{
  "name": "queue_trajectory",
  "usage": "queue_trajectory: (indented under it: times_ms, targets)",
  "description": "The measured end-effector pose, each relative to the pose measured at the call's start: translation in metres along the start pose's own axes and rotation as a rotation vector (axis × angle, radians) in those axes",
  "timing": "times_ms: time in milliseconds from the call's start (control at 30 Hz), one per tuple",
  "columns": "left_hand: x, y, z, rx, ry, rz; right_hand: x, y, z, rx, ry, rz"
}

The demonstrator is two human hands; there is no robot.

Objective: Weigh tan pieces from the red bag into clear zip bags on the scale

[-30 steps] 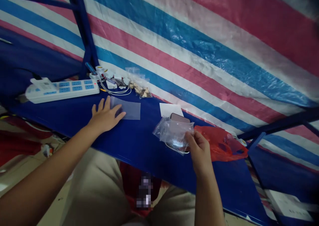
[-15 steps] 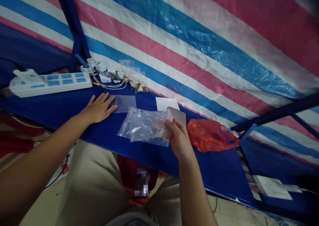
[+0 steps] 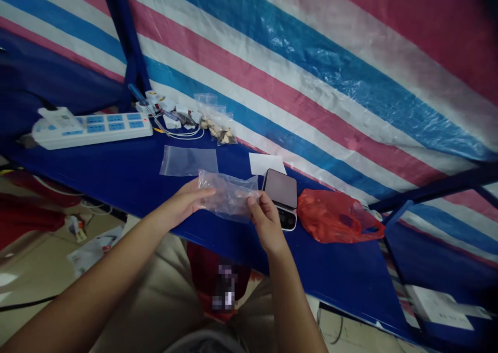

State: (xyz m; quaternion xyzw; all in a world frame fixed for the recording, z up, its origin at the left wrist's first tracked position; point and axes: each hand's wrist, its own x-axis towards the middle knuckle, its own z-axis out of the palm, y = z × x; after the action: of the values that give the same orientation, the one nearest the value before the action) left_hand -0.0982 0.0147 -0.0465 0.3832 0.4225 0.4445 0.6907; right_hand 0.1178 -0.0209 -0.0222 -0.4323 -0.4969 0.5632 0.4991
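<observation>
Between my two hands, above the front of the blue table (image 3: 221,233), are clear plastic zip bags (image 3: 229,193); I cannot tell how many are layered there. My left hand (image 3: 187,200) grips their left end, its thumb lying across the front. At the right end, my right hand (image 3: 264,218) pinches them between thumb and fingers. Another clear zip bag (image 3: 189,161) lies flat on the table behind my left hand. Just behind my right hand stands a small digital scale (image 3: 280,189), its front panel partly hidden by the fingers.
A red plastic bag (image 3: 336,215) lies right of the scale, and a white paper (image 3: 267,164) behind it. At the back are small bags of pale pieces (image 3: 221,132), a blue-handled screwdriver (image 3: 137,94) and a white power strip (image 3: 95,130). A striped sheet (image 3: 272,83) hangs behind.
My left hand has left the flat bag on the table and taken hold of the left end of the held bags. My right hand has shifted slightly, and more of the scale shows.
</observation>
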Motion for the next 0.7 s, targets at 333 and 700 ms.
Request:
queue_trajectory:
  times_ms: [333, 700]
  targets:
    - [0.000, 0.005, -0.002, 0.361, 0.133, 0.222, 0.009, 0.009, -0.001, -0.144, 0.108, -0.093]
    - [0.002, 0.007, 0.001, 0.405, 0.096, 0.204, 0.020, 0.005, -0.004, -0.200, 0.261, -0.035]
